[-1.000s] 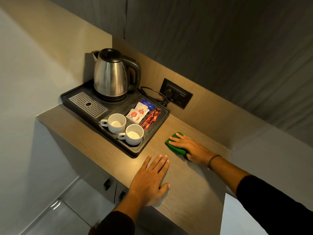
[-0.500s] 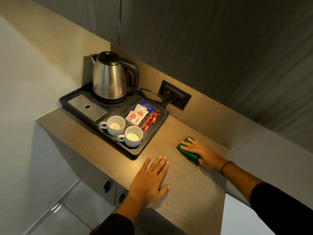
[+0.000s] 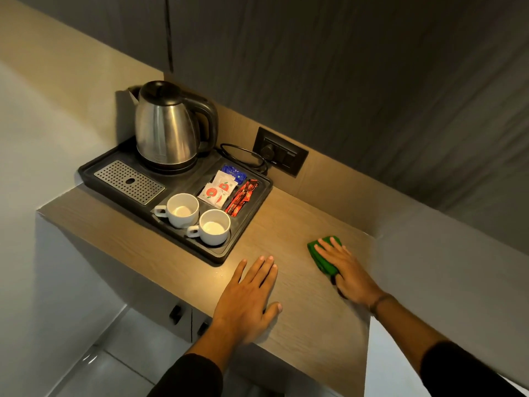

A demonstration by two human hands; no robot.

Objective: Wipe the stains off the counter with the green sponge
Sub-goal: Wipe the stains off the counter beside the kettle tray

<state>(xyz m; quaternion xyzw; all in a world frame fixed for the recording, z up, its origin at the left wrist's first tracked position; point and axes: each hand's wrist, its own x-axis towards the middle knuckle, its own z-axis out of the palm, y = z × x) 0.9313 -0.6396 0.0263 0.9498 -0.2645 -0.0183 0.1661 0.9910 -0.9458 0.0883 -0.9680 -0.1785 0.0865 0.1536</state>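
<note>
The green sponge (image 3: 319,255) lies flat on the wooden counter (image 3: 300,319), near the back right corner. My right hand (image 3: 346,272) presses down on it, fingers spread over its top and covering most of it. My left hand (image 3: 247,296) rests flat on the counter near the front edge, fingers apart, holding nothing. A few tiny pale specks (image 3: 221,272) show on the wood just left of my left fingertips; I see no other stains.
A black tray (image 3: 252,209) sits at the counter's left with a steel kettle (image 3: 167,127), two white cups (image 3: 197,219), sachets (image 3: 226,187) and a drip grille. A wall socket (image 3: 282,151) with the kettle cord is behind it. A white wall borders the right.
My right hand has slid the sponge along the counter to the right, away from the tray, toward the right wall. My left hand has stayed flat in place.
</note>
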